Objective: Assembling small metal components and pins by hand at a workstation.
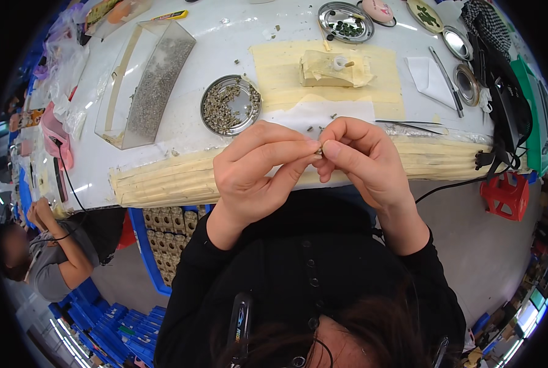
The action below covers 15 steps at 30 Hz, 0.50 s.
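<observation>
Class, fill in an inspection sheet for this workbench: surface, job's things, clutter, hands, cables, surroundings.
Surface: white table, tan tape layered along its front edge.
Job's things: tiny part pinched between both hands; round metal dish of small grey pieces; clear tray of grey bits.
Clutter: more small dishes, tweezers, taped block.
Hands: left hand and right hand meet fingertip to fingertip.
Cables: black cable hanging off the right edge.
Surroundings: red stool, blue crates, another person's sleeve.
</observation>
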Tool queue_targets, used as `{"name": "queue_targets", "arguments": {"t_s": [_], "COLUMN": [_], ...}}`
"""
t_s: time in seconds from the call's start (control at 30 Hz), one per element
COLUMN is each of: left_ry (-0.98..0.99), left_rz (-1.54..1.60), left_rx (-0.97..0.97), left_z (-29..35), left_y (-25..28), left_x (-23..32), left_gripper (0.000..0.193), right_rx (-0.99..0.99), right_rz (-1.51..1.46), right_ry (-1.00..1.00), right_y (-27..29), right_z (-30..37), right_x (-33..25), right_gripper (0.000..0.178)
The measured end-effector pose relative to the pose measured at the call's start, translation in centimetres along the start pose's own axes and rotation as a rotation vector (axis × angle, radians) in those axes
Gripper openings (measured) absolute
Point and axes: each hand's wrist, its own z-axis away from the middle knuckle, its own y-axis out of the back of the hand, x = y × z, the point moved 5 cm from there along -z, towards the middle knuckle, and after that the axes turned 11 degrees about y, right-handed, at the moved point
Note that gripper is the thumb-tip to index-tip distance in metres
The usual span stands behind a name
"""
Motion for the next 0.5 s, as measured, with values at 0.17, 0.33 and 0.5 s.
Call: {"name": "queue_targets", "arguments": {"t_s": [0.17,0.33,0.5], "left_ry": [-0.086,-0.16,-0.093], "left_rz": [-0.085,-0.312,-0.147], "left_rx": [0.037,0.069,0.02], "left_z": [0.1,0.2,0.1], "left_y": [-0.2,-0.5,-0.3], "left_x": [0.4,1.3,0.6], "left_gripper": [0.022,0.022,0.022], "right_rx": [0.093,0.067,0.047], "right_rz": [0.171,0.685,0.104], "right_ry": [0.15,0.494,0.133], "right_y": [-0.3,-0.5,0.1], "right_z": [0.2,0.5,0.1], "right_x": [-0.3,-1.6,-0.2], "right_gripper": [0.011,0.01,0.01]}}
